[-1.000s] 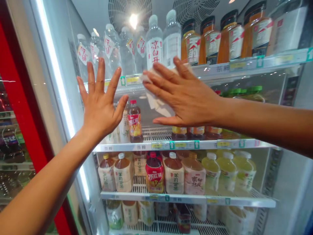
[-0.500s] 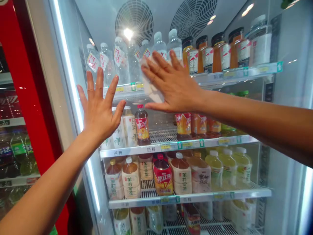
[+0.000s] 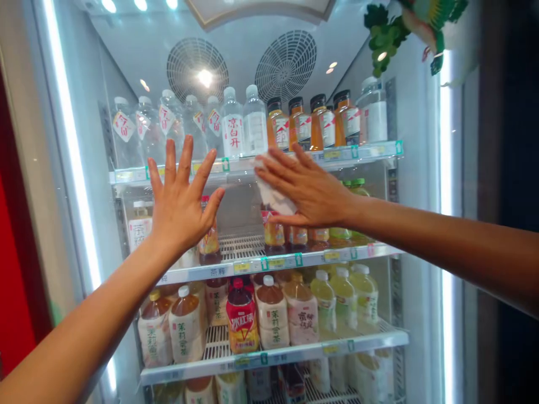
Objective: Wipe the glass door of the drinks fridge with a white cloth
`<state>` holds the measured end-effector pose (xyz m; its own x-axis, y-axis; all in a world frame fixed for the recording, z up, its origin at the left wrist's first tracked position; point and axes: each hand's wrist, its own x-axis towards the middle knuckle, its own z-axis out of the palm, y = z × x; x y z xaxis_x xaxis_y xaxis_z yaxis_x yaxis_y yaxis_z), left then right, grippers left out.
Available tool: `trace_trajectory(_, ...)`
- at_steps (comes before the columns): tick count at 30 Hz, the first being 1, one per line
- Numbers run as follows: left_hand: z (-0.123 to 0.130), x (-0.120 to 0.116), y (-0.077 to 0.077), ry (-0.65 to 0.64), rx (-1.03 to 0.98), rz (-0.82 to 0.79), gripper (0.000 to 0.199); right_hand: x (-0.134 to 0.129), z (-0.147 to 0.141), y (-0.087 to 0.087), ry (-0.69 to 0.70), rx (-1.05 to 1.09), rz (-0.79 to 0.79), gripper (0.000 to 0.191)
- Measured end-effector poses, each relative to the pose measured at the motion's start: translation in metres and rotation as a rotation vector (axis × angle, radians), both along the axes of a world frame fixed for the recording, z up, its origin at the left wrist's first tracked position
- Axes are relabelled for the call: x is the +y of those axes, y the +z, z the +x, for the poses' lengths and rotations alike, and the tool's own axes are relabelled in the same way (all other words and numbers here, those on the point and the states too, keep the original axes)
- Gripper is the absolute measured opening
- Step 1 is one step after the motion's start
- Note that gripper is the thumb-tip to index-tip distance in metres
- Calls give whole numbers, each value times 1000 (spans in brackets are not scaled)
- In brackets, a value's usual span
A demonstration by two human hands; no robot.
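Observation:
My left hand [image 3: 181, 196] is raised with its fingers spread, its palm toward the glass front of a drinks cooler, and nothing shows in it. To its right, my right hand [image 3: 305, 191] presses a white cloth [image 3: 269, 193] flat toward the glass, fingers extended over it. Part of the cloth sticks out past the fingertips on the left; the rest is hidden under the palm. Behind both hands stand shelves of bottles, with clear water bottles [image 3: 233, 126] and amber bottles [image 3: 320, 126] on the top shelf [image 3: 248, 164].
Red-labelled bottles [image 3: 242, 322] and pale green bottles [image 3: 344, 300] stand on a lower shelf [image 3: 295, 354]. Bright light strips [image 3: 69, 134] run down both sides. Green leaves and grapes [image 3: 381, 36] appear at the upper right. A red panel [image 3: 17, 269] is at the left.
The view has shifted right and up, so the cooler appears farther left and its right light strip shows fully. My right hand and the cloth appear lower, nearer the middle shelf.

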<state>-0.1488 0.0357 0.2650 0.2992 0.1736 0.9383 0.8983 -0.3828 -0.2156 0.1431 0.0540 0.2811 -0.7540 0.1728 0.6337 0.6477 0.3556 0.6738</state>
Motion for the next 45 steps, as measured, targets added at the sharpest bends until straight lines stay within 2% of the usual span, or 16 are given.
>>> trace_trajectory(3, 36, 3, -2, -4, 3, 24, 66, 2, 39, -3, 12, 157, 65, 102)
trace_trajectory(8, 90, 2, -4, 27, 24, 37, 65, 7, 103, -10, 59, -153, 5, 96)
trace_trajectory(12, 121, 1, -5, 38, 31, 52, 65, 12, 154, -7, 65, 158, 177, 95)
trace_trajectory(14, 133, 2, -6, 42, 38, 58, 65, 12, 168, -11, 83, 121, 164, 98)
trace_trajectory(17, 144, 3, -5, 58, 52, 57, 65, 10, 176, -13, 124, -119, 99, 97)
trace_trajectory(18, 145, 3, -4, 66, 55, 58, 65, 11, 177, -9, 129, -113, 110, 95)
trace_trajectory(20, 145, 2, -2, 81, 61, 64, 65, 13, 175, 2, 116, 61, 166, 91)
trace_trajectory(22, 140, 0, 1, 98, 67, 67, 65, 16, 167, 10, 111, 244, 194, 91)
trace_trajectory(23, 136, -1, 2, 109, 71, 64, 66, 17, 160, 12, 123, 247, 183, 92)
trace_trajectory(27, 114, -8, 8, 176, 58, 29, 66, 17, 124, 17, 188, -93, 63, 93)
trace_trajectory(28, 107, -10, 9, 195, 48, 17, 66, 18, 114, 21, 197, -108, 60, 91)
trace_trajectory(32, 74, -20, 15, 254, 18, -11, 65, 20, 74, 45, 184, 134, 159, 108)
trace_trajectory(34, 54, -23, 17, 265, 22, -10, 66, 19, 48, 50, 171, 83, 147, 110)
trace_trajectory(38, 5, -25, 22, 280, 28, -1, 68, 15, -11, 57, 176, -224, 36, 98)
trace_trajectory(42, -51, -24, 28, 298, 9, 5, 67, 14, -69, 81, 183, 28, 79, 104)
trace_trajectory(45, -90, -22, 32, 295, 25, 39, 67, 13, -112, 93, 155, -91, 102, 104)
